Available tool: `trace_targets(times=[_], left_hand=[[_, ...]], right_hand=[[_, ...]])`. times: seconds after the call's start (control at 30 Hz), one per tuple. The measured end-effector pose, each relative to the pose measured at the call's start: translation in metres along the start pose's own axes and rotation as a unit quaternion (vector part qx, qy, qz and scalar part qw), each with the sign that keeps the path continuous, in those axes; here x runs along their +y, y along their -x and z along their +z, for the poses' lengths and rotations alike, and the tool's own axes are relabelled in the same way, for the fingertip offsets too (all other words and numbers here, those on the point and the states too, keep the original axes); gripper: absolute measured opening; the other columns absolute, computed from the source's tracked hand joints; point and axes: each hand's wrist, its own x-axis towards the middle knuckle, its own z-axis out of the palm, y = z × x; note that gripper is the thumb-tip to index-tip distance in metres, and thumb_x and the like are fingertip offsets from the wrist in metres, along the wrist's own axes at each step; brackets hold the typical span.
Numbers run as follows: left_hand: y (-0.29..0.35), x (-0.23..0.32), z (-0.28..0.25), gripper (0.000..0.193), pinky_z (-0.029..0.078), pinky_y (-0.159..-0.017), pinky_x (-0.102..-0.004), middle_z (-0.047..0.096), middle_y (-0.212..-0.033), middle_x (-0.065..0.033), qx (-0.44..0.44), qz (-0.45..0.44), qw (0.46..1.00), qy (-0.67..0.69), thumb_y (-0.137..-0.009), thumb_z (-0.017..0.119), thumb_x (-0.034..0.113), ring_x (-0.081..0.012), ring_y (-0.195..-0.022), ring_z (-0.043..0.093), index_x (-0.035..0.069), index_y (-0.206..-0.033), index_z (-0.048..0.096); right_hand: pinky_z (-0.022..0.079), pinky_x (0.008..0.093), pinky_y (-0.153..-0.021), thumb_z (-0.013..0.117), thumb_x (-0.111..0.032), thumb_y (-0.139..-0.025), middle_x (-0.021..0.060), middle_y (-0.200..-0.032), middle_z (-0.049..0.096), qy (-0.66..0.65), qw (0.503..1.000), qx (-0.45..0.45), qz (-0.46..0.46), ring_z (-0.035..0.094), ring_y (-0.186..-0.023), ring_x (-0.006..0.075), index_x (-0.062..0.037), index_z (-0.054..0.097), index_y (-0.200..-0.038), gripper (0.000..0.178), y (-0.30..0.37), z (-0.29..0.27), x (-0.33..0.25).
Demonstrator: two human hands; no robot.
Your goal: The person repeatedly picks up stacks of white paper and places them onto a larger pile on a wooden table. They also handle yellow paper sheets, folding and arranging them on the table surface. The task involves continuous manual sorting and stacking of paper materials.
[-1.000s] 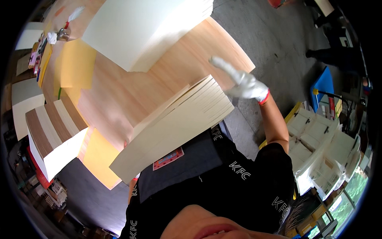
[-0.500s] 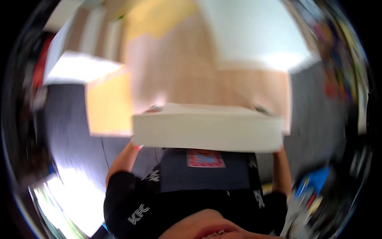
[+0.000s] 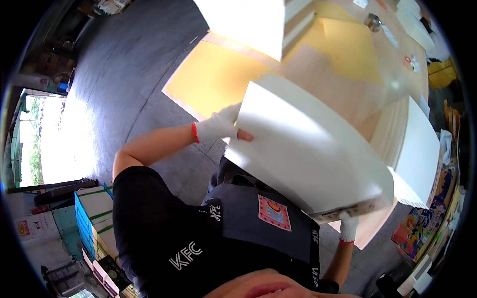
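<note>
I hold a thick stack of large white sheets (image 3: 308, 149) in front of my body, tilted down to the right. My left hand (image 3: 218, 124), in a white glove with a red cuff, grips its upper left edge, with a bare fingertip showing on the top sheet. At the lower right corner my right hand (image 3: 349, 226), also gloved, grips the stack from below and is partly hidden under it. The stack hangs over the near edge of a wooden table (image 3: 348, 89).
Another thick pile of white sheets (image 3: 415, 144) lies on the table at the right. Yellow sheets (image 3: 218, 74) and a big white board (image 3: 248, 20) lie further back, with a small metal tin (image 3: 372, 21). A blue crate (image 3: 84, 223) stands lower left, colourful boxes (image 3: 427, 223) at the right.
The view has swung round. One second ago my right hand was raised free above the stack on the table; now both hands hold the stack, lifted and tilted.
</note>
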Motion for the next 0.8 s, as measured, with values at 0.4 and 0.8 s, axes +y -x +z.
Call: trace_targets(times=[0.4,0.8], left_hand=[[-0.009,-0.065,-0.305,0.059,0.042,-0.1,-0.0285,0.051,-0.132,-0.0162,0.026,-0.116,0.989,0.083,-0.095,0.048,0.047,-0.0187,-0.118,0.053,0.002,-0.134,0.046],[-0.041,-0.114,-0.327,0.059,0.038,-0.102,-0.0288,0.05,-0.134,-0.0149,0.015,-0.197,0.965,0.171,-0.097,0.048,0.042,-0.0186,-0.121,0.05,-0.001,-0.136,0.043]], right_hand=[[0.048,0.032,-0.092,0.058,-0.032,-0.093,0.007,-0.121,0.057,-0.273,0.956,-0.076,0.076,0.056,-0.11,0.0169,-0.0042,0.047,-0.13,0.047,-0.151,0.305,-0.193],[0.048,0.032,-0.092,0.058,-0.032,-0.093,0.0066,-0.124,0.057,-0.249,0.962,-0.019,0.112,0.056,-0.111,0.0174,-0.0024,0.047,-0.131,0.05,-0.187,0.332,-0.165]])
